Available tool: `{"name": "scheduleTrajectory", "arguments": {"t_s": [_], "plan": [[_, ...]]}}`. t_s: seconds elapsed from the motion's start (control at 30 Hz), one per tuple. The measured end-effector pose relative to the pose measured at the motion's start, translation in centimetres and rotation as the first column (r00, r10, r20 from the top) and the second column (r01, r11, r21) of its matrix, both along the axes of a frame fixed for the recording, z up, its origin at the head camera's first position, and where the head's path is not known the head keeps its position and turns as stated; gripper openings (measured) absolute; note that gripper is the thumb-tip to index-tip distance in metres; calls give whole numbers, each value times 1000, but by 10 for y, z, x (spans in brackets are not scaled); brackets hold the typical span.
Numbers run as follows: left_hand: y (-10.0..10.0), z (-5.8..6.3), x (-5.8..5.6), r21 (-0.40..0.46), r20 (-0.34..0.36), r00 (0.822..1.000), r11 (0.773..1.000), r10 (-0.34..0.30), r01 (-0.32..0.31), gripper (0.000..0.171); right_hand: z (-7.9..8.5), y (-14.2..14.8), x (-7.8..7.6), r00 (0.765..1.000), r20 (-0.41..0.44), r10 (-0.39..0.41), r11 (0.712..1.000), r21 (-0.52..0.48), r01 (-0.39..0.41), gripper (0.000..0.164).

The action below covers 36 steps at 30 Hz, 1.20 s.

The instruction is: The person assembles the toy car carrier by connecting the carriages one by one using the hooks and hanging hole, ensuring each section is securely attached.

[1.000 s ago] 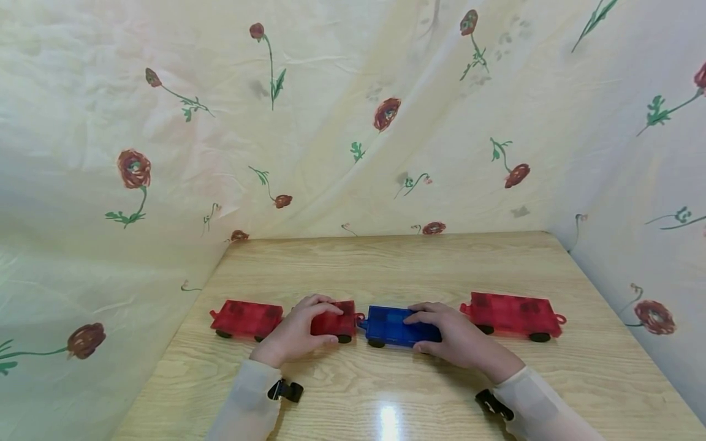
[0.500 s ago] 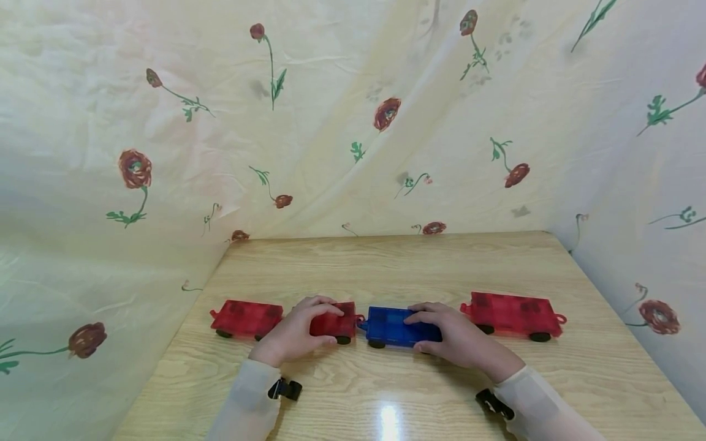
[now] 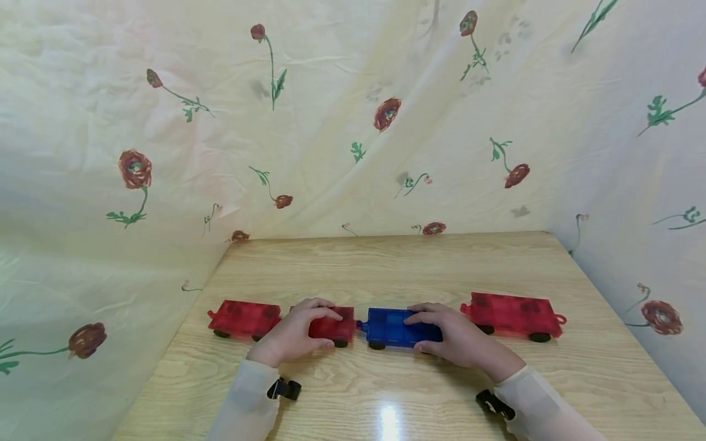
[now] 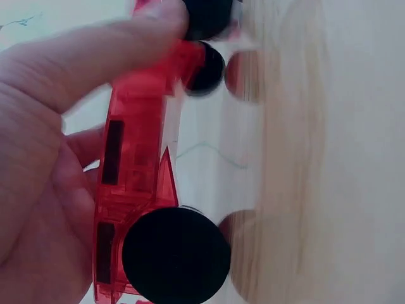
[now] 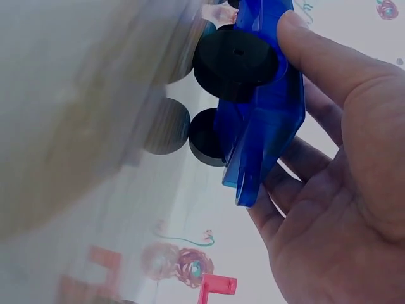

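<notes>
My left hand [image 3: 296, 331] grips a translucent red toy train car [image 3: 343, 327] by its sides, thumb on the near side and fingers over the far side. In the left wrist view the red car [image 4: 136, 145] shows its black wheels just above the table. My right hand [image 3: 455, 334] holds a blue toy train car [image 3: 386, 326] the same way. A small blue coupling [image 3: 361, 326] spans the gap between the two cars; whether it is hooked, I cannot tell. From the right wrist, the blue car [image 5: 269, 95] shows a blue coupling tab at its other end.
Another red car [image 3: 245, 317] stands left of my left hand, its joint with the held car hidden. A longer-looking red car [image 3: 513, 312] stands apart at the right. All are on a wooden table [image 3: 353, 263], with flowered cloth [image 3: 331, 122] behind and at the sides.
The red car in my left hand has shifted slightly left and nearer, and the leftmost red car has slid slightly left. The red loop over the blue coupling no longer shows. My right hand stays still.
</notes>
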<state>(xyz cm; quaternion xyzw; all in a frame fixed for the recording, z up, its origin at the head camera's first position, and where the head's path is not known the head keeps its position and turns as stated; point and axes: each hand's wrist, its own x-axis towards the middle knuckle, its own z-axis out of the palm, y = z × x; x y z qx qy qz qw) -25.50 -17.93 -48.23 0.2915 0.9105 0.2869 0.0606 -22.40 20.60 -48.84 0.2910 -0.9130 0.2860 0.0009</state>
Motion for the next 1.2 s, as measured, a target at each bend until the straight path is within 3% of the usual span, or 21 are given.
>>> {"name": "scheduleTrajectory", "arguments": {"t_s": [0.4, 1.2], "plan": [[0, -1, -1, -31, 11, 1000, 999, 21, -21, 49, 0, -1, 1, 1000, -10, 5, 1000, -9, -5, 44], [-10, -1, -4, -7, 14, 1000, 1000, 26, -26, 50, 3, -2, 0, 999, 39, 8, 1000, -12, -7, 44]]}}
